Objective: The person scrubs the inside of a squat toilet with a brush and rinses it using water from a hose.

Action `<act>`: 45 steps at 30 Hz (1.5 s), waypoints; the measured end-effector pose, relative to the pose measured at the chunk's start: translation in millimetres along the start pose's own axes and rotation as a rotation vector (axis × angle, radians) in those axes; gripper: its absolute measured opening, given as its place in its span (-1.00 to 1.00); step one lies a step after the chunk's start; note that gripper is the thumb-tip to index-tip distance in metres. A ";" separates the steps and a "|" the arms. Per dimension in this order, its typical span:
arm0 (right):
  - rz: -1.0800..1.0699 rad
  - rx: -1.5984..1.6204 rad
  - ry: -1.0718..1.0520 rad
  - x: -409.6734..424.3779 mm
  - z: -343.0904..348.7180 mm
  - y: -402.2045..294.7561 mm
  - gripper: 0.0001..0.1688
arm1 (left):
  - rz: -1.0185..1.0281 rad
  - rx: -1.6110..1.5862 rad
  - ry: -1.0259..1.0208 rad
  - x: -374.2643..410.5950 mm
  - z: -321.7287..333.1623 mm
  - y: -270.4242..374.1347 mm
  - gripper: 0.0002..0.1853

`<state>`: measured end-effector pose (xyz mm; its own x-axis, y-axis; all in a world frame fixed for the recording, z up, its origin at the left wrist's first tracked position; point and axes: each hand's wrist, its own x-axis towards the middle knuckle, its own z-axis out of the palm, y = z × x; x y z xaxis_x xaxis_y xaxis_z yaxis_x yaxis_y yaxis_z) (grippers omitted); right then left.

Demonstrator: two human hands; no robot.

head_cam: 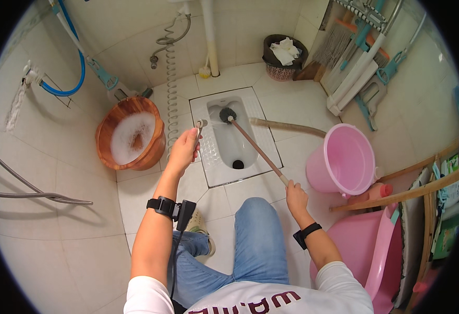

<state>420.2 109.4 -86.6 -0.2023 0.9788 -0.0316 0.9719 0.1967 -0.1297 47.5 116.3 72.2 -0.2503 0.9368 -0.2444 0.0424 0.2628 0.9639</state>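
Observation:
My left hand (184, 148) grips a small metal spray nozzle (201, 123) at the left edge of a white squat toilet (214, 168). A thin jet of water runs from the nozzle towards the bristles of a toilet brush. My right hand (297, 198) holds the end of that brush's long brown handle (257, 148). The dark round brush head (227, 114) rests in the far part of the toilet bowl. At the bowl's near end is the dark drain hole (238, 164). A coiled hose (171, 90) hangs from the far wall and passes behind my left hand.
A wooden tub (104, 143) of foamy water stands left. Right are a pink bucket (317, 167), a grey-brown hose (288, 126) reaching the toilet's edge, and a large pink basin (349, 235). A waste bin (280, 72) and several brooms and mops (355, 70) stand at the far right.

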 end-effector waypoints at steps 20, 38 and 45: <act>0.530 1.479 -0.830 61.1 11.6 -50.1 -0.61 | 0.044 -0.094 0.134 18.7 -8.6 2.4 -0.53; 0.624 1.877 -1.034 56.7 49.4 -93.5 -0.62 | 0.076 -0.060 0.065 3.3 -1.5 -1.7 -0.51; 0.636 2.004 -1.047 39.8 29.4 -56.3 -0.64 | 0.091 -0.098 0.091 3.1 0.5 5.8 -0.52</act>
<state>353.8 135.6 -109.7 -0.6363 0.3958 -0.6622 -0.2322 -0.9168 -0.3248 47.5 120.8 76.9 -0.3365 0.9298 -0.1492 -0.0247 0.1497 0.9884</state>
